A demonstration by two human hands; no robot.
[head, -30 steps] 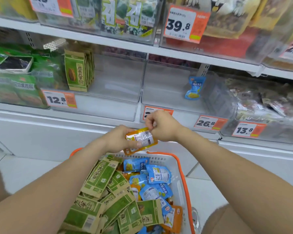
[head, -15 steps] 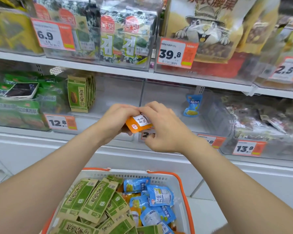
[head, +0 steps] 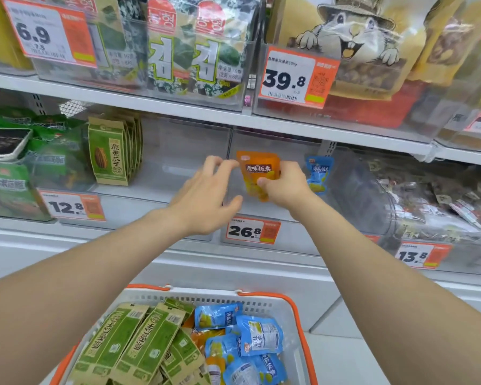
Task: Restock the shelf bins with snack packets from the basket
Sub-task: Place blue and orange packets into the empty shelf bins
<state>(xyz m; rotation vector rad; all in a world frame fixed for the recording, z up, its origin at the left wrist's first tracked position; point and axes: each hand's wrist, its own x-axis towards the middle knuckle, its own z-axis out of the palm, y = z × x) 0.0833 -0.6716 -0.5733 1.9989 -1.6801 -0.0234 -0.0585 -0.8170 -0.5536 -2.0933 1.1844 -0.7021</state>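
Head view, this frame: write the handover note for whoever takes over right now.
Right hand grips the orange snack packet upright at the clear bin tagged 26.8. Left hand is open beside it, holding nothing.
Done: one blue packet stands in that bin; green seed packets stand in the 12.8 bin.
Left: set the orange packet down, then shelve the green, blue and orange packets in the basket.

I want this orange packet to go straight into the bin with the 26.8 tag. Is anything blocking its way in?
Nothing visible does. The right hand grips the orange packet upright at the clear bin. The only thing inside is a blue packet, standing off to the right. The left hand hovers open beside it.
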